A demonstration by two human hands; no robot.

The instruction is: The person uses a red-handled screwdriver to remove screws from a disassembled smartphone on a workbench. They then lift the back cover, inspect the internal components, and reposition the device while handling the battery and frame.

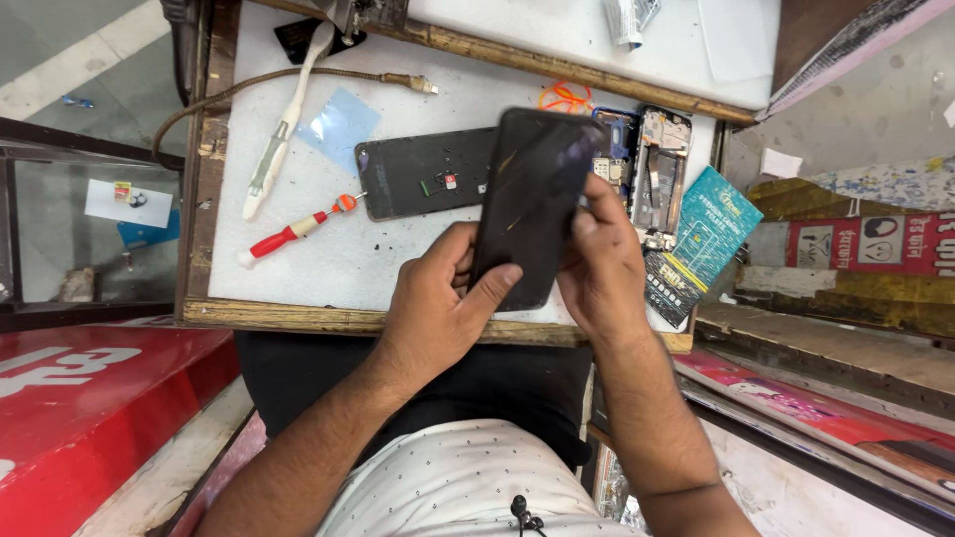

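Head view: both hands meet over the near edge of a white work tray (298, 268), gripping a dark phone panel (532, 204) between them. Left hand (438, 308) is closed around the panel's lower end, thumb across its face, fingers behind. Right hand (602, 264) is closed on the panel's right edge, thumb up near the middle; its fingertips are hidden behind the panel. Panel is lifted off the tray, tilted, long axis running from 7 o'clock at the left hand up toward 1 o'clock; top end is free. Left hand carries the lower end, right hand sits higher along the side; both touch it. On the tray beyond: a second dark phone (423, 174) lying flat at 11 o'clock from the hands, an opened phone frame (657, 174) at 1 o'clock, a red-handled screwdriver (293, 231) and a white brush (284, 124) at 10 o'clock.
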